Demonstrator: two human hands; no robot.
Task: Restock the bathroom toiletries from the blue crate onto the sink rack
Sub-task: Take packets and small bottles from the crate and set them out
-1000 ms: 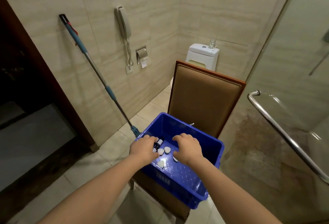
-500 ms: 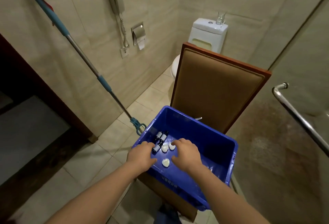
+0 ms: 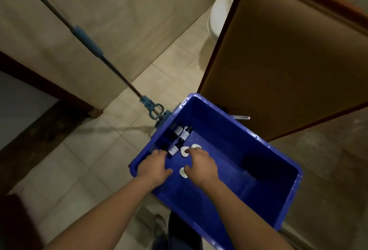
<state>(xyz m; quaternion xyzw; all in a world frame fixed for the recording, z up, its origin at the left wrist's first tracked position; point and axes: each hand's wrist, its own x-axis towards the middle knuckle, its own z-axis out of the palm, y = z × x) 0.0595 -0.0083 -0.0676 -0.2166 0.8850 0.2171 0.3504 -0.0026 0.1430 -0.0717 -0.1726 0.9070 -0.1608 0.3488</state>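
The blue crate (image 3: pixel 258 150) sits on a chair seat, seen from above. In its near-left corner lie three small dark bottles with white labels (image 3: pixel 183 135) and three white round pieces (image 3: pixel 196 146). My left hand (image 3: pixel 154 165) reaches into that corner, its fingertips at the nearest bottle (image 3: pixel 172 150). My right hand (image 3: pixel 202 163) lies beside it, fingertips on one white piece (image 3: pixel 184 152) and thumb next to another (image 3: pixel 182 172). Neither hand has lifted anything. The sink rack is out of view.
The chair's brown padded back (image 3: pixel 288 50) rises just behind the crate. A mop with a blue-grip handle (image 3: pixel 87 41) leans on the tiled wall at left, its head (image 3: pixel 155 111) touching the crate's corner. A white toilet (image 3: pixel 219 11) stands beyond the chair.
The view has tilted down and closer to the crate. Both hands have slid a little toward the crate's left corner, onto the bottles and white pieces.
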